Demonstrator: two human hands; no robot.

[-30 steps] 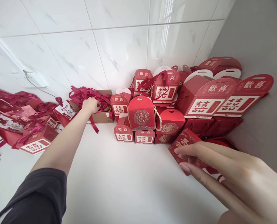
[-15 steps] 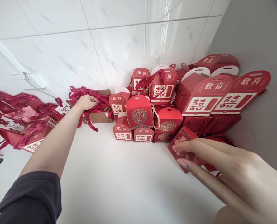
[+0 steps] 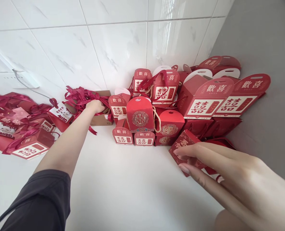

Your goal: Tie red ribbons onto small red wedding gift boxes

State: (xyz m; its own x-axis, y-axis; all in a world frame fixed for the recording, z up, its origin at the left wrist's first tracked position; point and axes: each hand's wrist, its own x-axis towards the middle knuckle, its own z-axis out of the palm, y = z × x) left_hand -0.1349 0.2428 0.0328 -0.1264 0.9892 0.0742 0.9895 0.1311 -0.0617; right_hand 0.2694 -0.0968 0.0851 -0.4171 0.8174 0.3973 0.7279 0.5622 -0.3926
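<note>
My left hand (image 3: 95,107) reaches down into a brown cardboard box (image 3: 101,120) at the back wall. The box overflows with a tangle of dark red ribbons (image 3: 81,96), and my fingers are hidden among them. Close to the camera on the right, my right hand (image 3: 231,179) has its thumb and forefinger apart, with nothing visible between the tips. Behind those fingertips, a red patterned gift box (image 3: 184,141) stands tilted at the front of the stack; whether they touch it I cannot tell.
Red gift boxes with white labels (image 3: 205,107) are stacked against the wall at centre and right. One bright red box with a rope handle (image 3: 140,117) sits at the stack's front. More red boxes with ribbons (image 3: 31,144) lie left. A cable (image 3: 29,88) hangs from a socket strip.
My left hand has gone slightly deeper into the ribbons and to the right. The whole view has shifted a little. My right hand keeps its pose by the patterned box.
</note>
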